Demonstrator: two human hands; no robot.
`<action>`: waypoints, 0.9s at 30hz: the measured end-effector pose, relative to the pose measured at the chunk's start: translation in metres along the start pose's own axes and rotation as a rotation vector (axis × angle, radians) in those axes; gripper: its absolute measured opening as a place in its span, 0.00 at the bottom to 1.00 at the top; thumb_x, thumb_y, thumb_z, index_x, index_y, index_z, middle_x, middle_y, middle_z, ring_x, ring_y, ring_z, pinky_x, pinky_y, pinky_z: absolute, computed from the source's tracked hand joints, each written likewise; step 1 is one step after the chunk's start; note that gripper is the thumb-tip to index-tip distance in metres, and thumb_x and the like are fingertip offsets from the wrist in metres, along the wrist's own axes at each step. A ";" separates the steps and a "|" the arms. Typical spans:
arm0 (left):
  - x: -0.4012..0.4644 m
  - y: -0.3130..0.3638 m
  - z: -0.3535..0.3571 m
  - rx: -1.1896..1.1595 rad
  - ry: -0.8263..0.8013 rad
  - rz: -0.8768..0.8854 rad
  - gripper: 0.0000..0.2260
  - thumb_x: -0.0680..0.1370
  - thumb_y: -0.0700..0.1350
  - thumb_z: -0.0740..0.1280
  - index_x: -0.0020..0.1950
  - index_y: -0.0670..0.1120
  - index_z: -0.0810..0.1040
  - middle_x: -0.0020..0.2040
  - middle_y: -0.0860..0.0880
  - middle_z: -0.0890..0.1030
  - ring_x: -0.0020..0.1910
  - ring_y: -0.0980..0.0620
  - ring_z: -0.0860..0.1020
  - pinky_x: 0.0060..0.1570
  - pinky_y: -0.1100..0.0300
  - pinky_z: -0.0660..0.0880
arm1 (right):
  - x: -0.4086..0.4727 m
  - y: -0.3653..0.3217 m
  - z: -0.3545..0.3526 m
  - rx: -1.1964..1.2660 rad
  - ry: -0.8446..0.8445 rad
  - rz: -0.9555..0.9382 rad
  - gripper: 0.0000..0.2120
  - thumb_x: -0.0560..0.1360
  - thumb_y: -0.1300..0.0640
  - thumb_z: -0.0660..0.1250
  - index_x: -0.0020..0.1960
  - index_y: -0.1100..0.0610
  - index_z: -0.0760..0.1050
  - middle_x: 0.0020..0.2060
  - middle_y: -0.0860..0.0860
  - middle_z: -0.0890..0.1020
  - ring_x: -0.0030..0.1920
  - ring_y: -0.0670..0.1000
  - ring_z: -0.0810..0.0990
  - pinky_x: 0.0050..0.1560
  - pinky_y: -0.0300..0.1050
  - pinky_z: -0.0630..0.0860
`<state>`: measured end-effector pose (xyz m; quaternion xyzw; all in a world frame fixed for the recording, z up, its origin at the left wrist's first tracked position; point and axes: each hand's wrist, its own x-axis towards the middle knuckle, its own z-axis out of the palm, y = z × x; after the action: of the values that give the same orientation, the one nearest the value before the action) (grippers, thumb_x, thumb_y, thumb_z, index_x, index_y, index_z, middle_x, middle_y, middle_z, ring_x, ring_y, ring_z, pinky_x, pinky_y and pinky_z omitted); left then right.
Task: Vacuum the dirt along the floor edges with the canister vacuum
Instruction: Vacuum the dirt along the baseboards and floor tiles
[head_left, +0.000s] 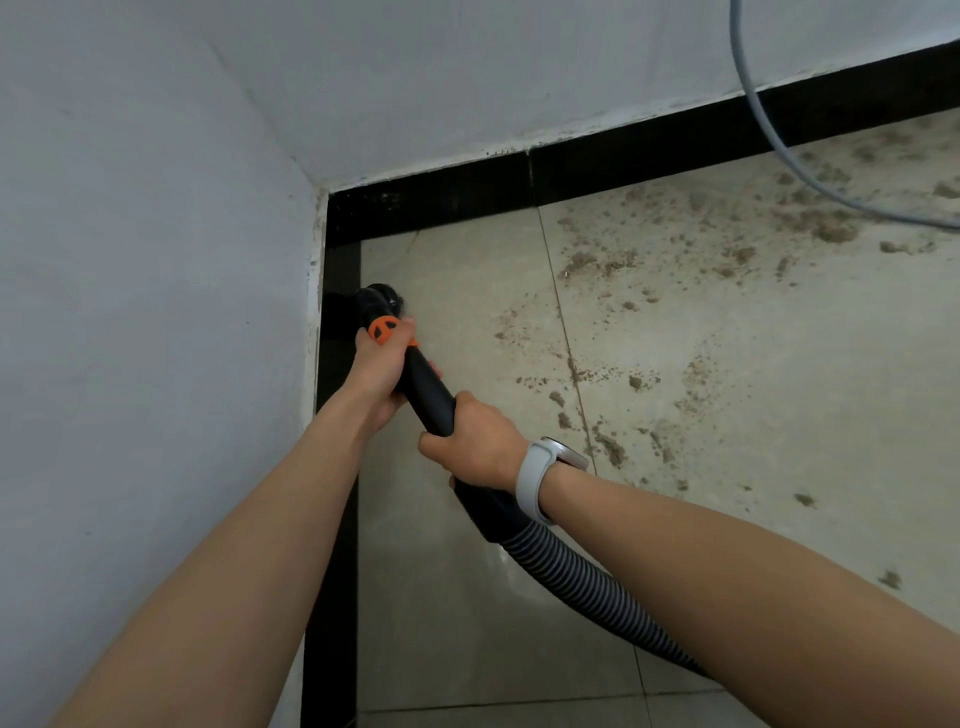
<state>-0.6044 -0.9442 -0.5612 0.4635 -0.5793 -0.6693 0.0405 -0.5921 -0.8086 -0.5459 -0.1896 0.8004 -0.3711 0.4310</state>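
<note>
A black vacuum wand (428, 389) with an orange collar (383, 330) points down at the floor beside the left black skirting (340, 291). Its round brush nozzle (379, 300) touches the tile near the room corner. My left hand (379, 371) grips the wand just below the orange collar. My right hand (475, 441), with a white watch on its wrist, grips the curved handle further back. The ribbed grey hose (587, 582) runs from the handle toward the lower right, passing under my right forearm. Brown dirt (727, 249) lies scattered over the beige tiles to the right.
White walls meet at the corner, with black skirting (623, 166) along the back wall too. A grey cable (769, 124) hangs down the back wall and trails across the dirty floor at upper right. The tiles near the left skirting look clean.
</note>
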 end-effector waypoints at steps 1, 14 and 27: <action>0.001 0.001 0.002 0.009 0.002 0.006 0.24 0.80 0.47 0.63 0.72 0.43 0.59 0.45 0.44 0.73 0.37 0.48 0.75 0.33 0.56 0.77 | 0.001 -0.001 -0.003 0.003 0.003 0.004 0.14 0.74 0.51 0.65 0.51 0.58 0.63 0.51 0.59 0.80 0.47 0.62 0.82 0.49 0.54 0.79; -0.044 -0.015 0.034 0.063 -0.077 -0.048 0.18 0.81 0.48 0.60 0.68 0.45 0.63 0.44 0.45 0.73 0.38 0.50 0.73 0.38 0.56 0.74 | -0.050 0.021 -0.006 -0.026 0.103 0.046 0.13 0.75 0.52 0.64 0.49 0.58 0.62 0.36 0.50 0.72 0.40 0.55 0.75 0.38 0.45 0.69; -0.140 -0.071 0.060 0.054 -0.213 -0.200 0.23 0.81 0.46 0.61 0.73 0.46 0.57 0.49 0.47 0.73 0.44 0.50 0.75 0.37 0.55 0.75 | -0.152 0.093 -0.015 -0.195 0.051 0.092 0.14 0.76 0.47 0.63 0.50 0.55 0.63 0.36 0.49 0.74 0.37 0.53 0.76 0.38 0.45 0.73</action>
<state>-0.5306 -0.7941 -0.5444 0.4460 -0.5491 -0.6996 -0.1005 -0.5181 -0.6465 -0.5277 -0.1840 0.8512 -0.2761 0.4067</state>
